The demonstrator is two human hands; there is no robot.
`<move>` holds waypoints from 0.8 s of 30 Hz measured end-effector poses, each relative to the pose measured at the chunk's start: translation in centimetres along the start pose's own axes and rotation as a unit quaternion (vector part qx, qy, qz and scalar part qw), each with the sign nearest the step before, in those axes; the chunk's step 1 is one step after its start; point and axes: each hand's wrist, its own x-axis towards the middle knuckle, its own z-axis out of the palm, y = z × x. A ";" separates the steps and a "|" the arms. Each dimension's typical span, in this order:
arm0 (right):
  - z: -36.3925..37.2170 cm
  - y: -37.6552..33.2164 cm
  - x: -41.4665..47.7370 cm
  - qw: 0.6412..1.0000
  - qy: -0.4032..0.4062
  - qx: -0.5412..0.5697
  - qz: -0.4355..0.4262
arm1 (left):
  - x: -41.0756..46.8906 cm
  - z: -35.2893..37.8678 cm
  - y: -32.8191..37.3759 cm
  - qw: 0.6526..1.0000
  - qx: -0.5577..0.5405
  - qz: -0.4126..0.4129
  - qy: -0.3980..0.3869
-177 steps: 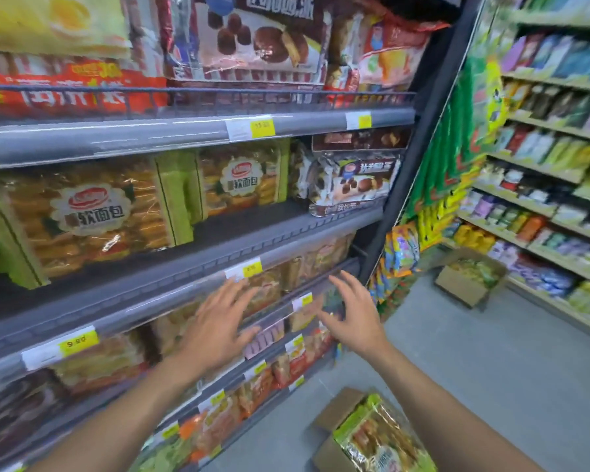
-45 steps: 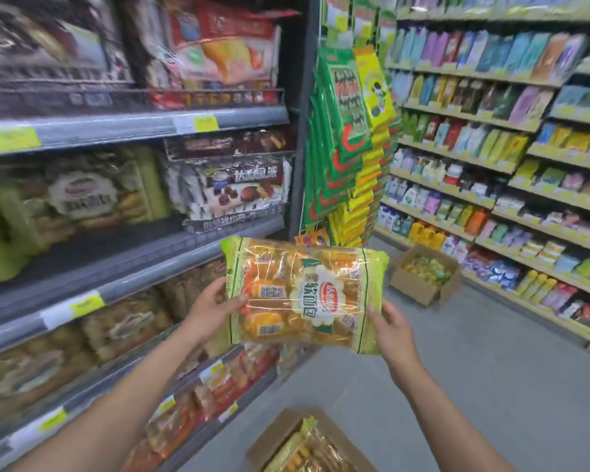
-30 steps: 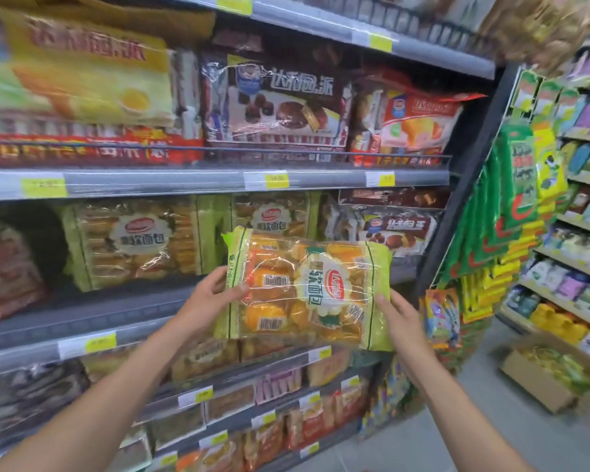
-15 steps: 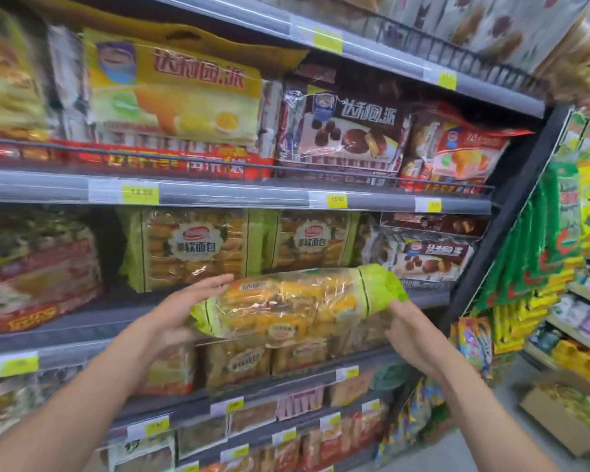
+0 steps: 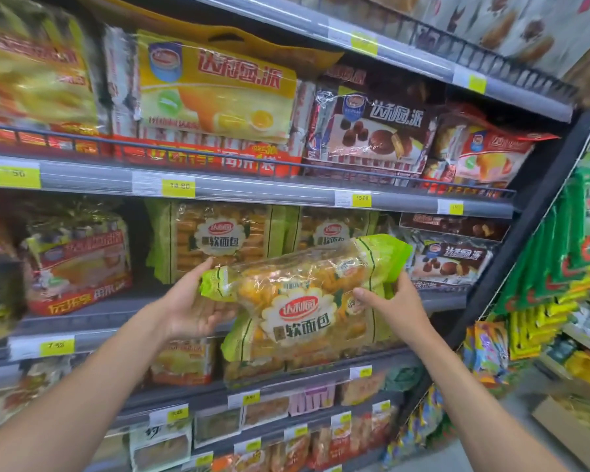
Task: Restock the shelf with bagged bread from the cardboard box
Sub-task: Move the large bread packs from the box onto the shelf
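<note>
1. Crinkly clear plastic fills both grips: my left hand (image 5: 188, 310) cups the green-edged end of the soft bread bag (image 5: 304, 301), my right hand (image 5: 392, 301) pinches the other end.
2. I hold the bag just before the middle shelf (image 5: 109, 315), in front of two matching bags (image 5: 218, 236).
3. Placing step, I judge; next, slide it in upright, label outward.
</note>
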 end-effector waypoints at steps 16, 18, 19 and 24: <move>7.6 0.0 2.4 0.976 -0.030 0.125 0.177 | -3.0 -3.6 -0.4 0.980 0.172 0.066 0.078; 8.7 -0.2 3.1 0.974 -0.036 0.131 0.181 | -1.6 -4.8 -0.5 0.966 0.207 0.115 0.106; 9.3 -0.4 3.5 0.974 -0.039 0.129 0.182 | -1.1 -5.3 -0.4 0.954 0.237 0.134 0.123; 11.5 -1.2 5.6 0.977 -0.043 0.135 0.159 | 0.0 -6.3 1.8 0.912 0.280 0.201 0.224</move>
